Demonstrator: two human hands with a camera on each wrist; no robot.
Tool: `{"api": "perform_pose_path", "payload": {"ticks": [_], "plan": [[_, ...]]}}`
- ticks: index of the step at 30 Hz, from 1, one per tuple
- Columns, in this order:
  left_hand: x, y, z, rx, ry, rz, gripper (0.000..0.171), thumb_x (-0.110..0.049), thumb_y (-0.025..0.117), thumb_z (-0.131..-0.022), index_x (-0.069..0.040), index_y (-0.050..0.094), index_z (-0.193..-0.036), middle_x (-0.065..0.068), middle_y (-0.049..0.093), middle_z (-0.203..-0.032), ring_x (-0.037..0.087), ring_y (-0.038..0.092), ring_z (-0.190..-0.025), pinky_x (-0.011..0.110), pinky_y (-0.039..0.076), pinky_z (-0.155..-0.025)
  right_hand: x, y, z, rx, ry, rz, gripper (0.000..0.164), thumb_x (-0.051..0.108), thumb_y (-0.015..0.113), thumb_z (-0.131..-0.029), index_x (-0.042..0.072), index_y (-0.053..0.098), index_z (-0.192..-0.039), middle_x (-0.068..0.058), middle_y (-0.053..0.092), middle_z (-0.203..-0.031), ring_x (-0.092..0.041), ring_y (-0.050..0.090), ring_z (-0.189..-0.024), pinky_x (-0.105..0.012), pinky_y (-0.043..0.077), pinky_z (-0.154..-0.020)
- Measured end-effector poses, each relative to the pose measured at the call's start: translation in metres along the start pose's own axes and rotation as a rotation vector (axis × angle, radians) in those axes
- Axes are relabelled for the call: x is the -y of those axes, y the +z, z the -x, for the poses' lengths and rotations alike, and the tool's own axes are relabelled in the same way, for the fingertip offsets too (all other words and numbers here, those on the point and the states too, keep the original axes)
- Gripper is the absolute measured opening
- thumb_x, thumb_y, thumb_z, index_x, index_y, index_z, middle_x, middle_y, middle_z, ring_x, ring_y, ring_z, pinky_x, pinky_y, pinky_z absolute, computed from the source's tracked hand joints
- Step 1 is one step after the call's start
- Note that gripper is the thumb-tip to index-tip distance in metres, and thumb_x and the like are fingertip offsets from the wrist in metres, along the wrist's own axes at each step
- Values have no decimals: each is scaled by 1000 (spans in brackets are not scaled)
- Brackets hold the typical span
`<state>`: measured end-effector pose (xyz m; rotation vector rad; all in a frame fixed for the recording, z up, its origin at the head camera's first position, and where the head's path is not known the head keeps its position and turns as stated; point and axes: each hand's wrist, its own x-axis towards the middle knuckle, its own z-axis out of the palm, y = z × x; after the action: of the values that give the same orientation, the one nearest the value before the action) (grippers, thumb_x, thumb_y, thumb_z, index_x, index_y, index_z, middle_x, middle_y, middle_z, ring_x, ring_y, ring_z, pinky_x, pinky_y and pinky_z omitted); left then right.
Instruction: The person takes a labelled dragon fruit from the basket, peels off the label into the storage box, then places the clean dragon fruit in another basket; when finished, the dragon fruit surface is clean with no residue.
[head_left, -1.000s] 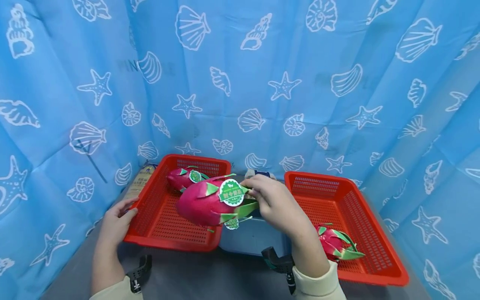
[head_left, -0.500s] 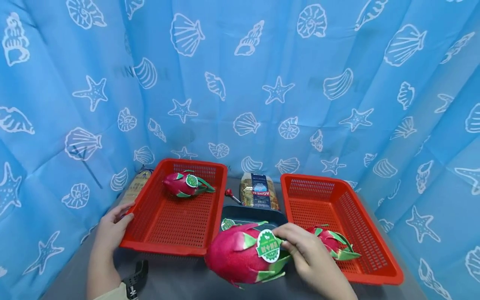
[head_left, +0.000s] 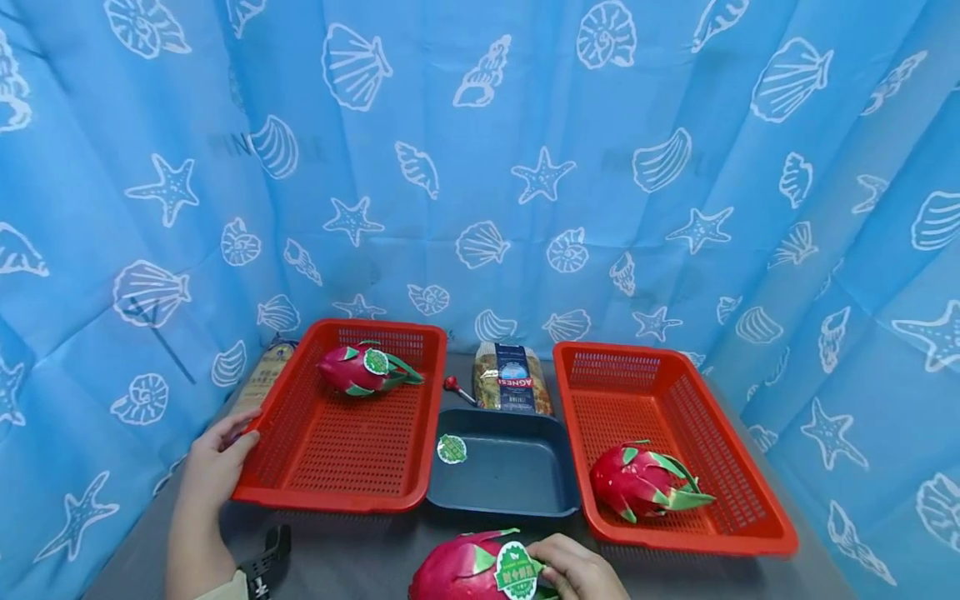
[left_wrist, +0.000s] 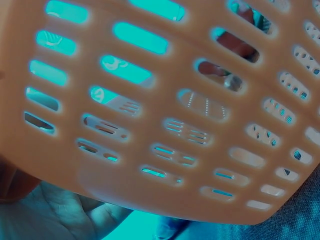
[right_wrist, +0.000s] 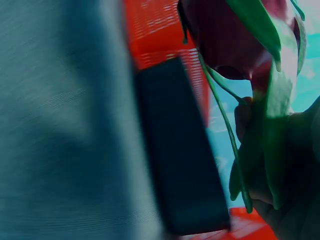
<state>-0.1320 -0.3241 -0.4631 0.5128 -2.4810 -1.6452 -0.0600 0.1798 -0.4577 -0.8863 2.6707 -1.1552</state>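
At the bottom edge of the head view, my right hand (head_left: 579, 568) pinches a pink dragon fruit (head_left: 453, 571) by its green leafy end; a round green sticker faces up. The right wrist view shows the same fruit (right_wrist: 227, 35) with its leaves between the fingers. My left hand (head_left: 210, 462) holds the left rim of the left red basket (head_left: 345, 500). That basket's slotted wall (left_wrist: 165, 110) fills most of the left wrist view. Inside the left basket lies a dragon fruit (head_left: 360, 371). Another dragon fruit (head_left: 637, 482) lies in the right red basket (head_left: 750, 543).
Between the baskets stands a dark blue tray (head_left: 502, 475) with a green sticker (head_left: 452, 449) at its left side. Behind it are an Agnesi pasta bag (head_left: 513, 379) and a red lollipop (head_left: 453, 385). A tan packet (head_left: 264, 379) sits beside the left basket, before a blue curtain (head_left: 480, 167).
My right hand has carried the dragon fruit from over the left basket and tray down toward me, to the bottom edge. The left hand stays at the basket rim.
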Motion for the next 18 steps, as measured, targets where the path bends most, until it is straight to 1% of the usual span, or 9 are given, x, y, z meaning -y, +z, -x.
{"api": "perform_pose_path", "payload": {"ticks": [2,5,9,13,18], "plan": [[1,-1,0,-4,-9,4,58,-31,55,-106,-10,39,-158,27,46,-148,41,59,-117,36,61,-76,-4,6,-3,18,65,-10,19,19,64,-101,10,74,-114,9,67,-101,-1,58,-88,-25,55,-80],[2,-1,0,-4,-19,10,58,-32,56,-106,-11,40,-158,27,47,-148,40,59,-117,35,61,-75,-12,14,-8,22,125,-30,18,14,64,-100,12,75,-114,11,66,-100,-1,58,-88,-25,54,-80],[0,0,0,0,-13,5,56,-30,55,-106,-11,41,-157,28,48,-146,37,61,-112,35,61,-75,-25,24,-13,20,129,-27,19,4,64,-98,11,75,-111,14,64,-98,-1,58,-86,-27,54,-77],[-1,1,2,1,-5,-10,54,-29,54,-107,-10,42,-156,28,48,-146,37,62,-111,35,61,-75,-37,32,-17,44,130,-47,18,5,65,-98,9,75,-111,12,64,-96,-1,57,-84,-28,54,-77],[-1,-1,-1,13,3,-10,57,-30,54,-107,-10,38,-158,28,46,-147,41,58,-116,34,61,-75,-47,37,-20,26,54,-42,17,8,65,-99,7,74,-113,7,66,-100,-3,59,-88,-29,55,-79]]}}
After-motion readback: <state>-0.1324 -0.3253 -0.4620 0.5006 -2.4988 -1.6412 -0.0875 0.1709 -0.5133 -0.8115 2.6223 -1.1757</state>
